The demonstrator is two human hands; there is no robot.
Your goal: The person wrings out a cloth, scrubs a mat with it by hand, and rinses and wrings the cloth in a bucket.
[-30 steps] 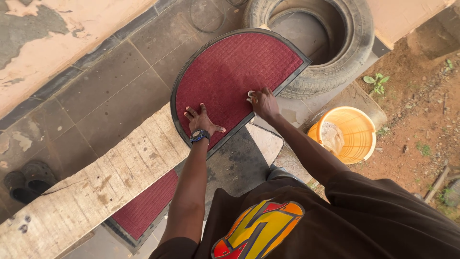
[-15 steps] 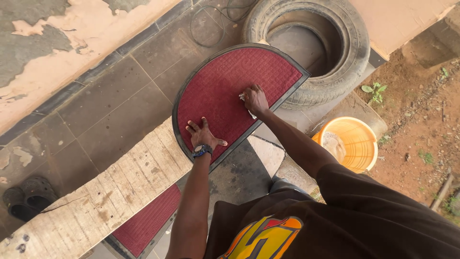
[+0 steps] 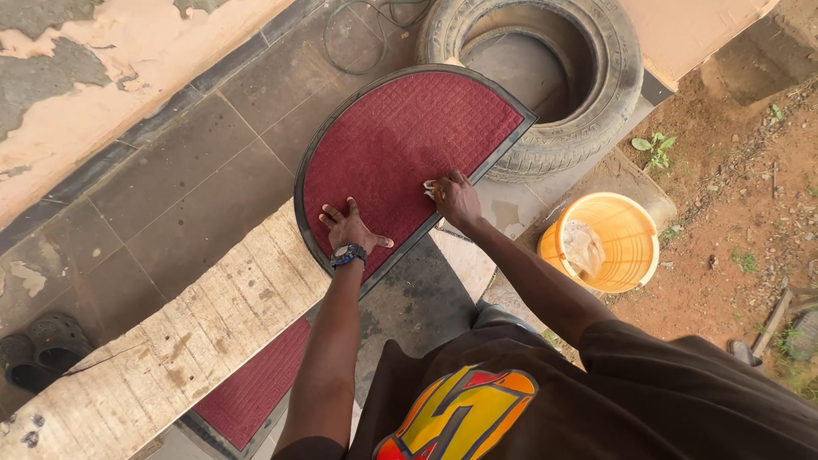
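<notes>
Outdoors on grey paving, beside a tyre, a red half-round mat — left hand pressed flat, fingers apart; right hand clamped on a pale cloth.

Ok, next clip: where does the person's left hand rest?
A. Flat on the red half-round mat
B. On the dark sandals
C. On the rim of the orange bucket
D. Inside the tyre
A: the left hand lies palm down with fingers spread on the red half-round mat, well away from the orange bucket and the tyre.
</notes>
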